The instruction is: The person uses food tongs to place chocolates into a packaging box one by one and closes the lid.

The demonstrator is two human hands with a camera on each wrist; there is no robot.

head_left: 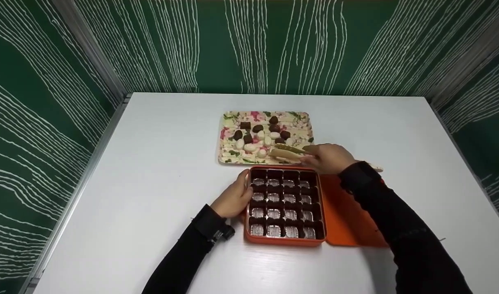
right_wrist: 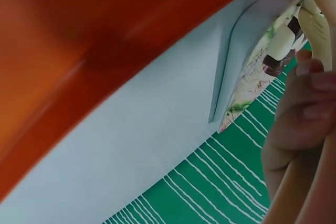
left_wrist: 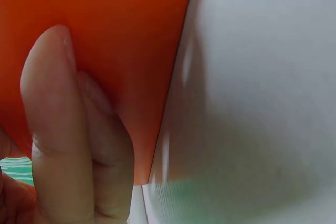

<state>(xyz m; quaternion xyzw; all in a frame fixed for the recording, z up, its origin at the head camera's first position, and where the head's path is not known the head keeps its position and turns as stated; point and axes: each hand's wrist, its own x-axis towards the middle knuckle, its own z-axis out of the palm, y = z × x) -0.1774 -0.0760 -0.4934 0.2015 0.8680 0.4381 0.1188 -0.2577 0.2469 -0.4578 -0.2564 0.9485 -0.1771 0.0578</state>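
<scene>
My right hand (head_left: 331, 158) holds a pair of wooden tongs (head_left: 289, 155), its tips reaching over the near right part of a floral tray (head_left: 228, 158). On that tray lie several dark chocolates (head_left: 274, 128) and several white chocolates (head_left: 249, 147). In the right wrist view, fingers (right_wrist: 302, 124) curl round the tongs (right_wrist: 316, 32). At the left wall of an orange box (head_left: 283, 241), my left hand (head_left: 233, 199) grips with the thumb over the rim. Left wrist view: fingers (left_wrist: 58, 129) lie along the box's orange outer side (left_wrist: 131, 40). Inside the box sits a brown divided insert (head_left: 282, 206) with bare compartments.
An orange lid (head_left: 345, 222) lies flat against the box's right side, partly under my right forearm. White table (head_left: 151, 171) surrounds everything. Green panels with white lines (head_left: 212, 45) stand behind and at both sides.
</scene>
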